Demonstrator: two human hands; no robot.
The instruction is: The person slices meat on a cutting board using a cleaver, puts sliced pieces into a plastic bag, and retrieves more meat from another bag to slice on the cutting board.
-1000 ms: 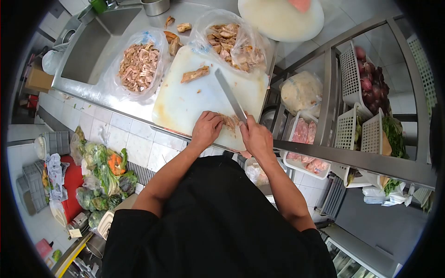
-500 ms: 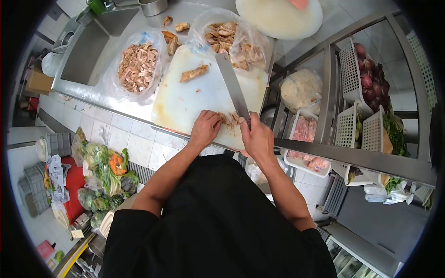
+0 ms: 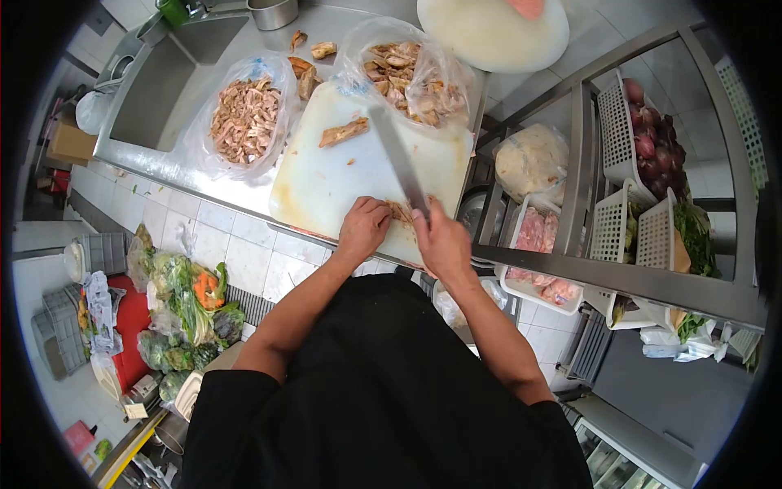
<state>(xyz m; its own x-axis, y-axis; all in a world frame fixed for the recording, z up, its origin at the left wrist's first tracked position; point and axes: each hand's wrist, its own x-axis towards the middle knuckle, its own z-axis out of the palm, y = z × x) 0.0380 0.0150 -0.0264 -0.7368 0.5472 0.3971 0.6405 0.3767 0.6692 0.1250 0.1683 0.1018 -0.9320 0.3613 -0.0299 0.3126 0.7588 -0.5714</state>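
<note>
On the white cutting board, my left hand has its fingers curled on the left end of a cut piece of meat. My right hand is closed round the handle of a long knife, whose slightly blurred blade points up and left across the board, beside the meat. Farther up the board lies a longer brown piece of meat. A clear bag of chopped meat is left of the board. Another open bag with larger pieces rests over the board's far edge.
A metal sink is at the upper left. Brown chunks lie between the bags. A round white board is at the top. To the right, a metal rack holds a basket of red onions and a tray of raw meat.
The knife and my right hand have shifted slightly left over the meat, and the blade tip has swung left since half a second ago. My left hand stays at the meat.
</note>
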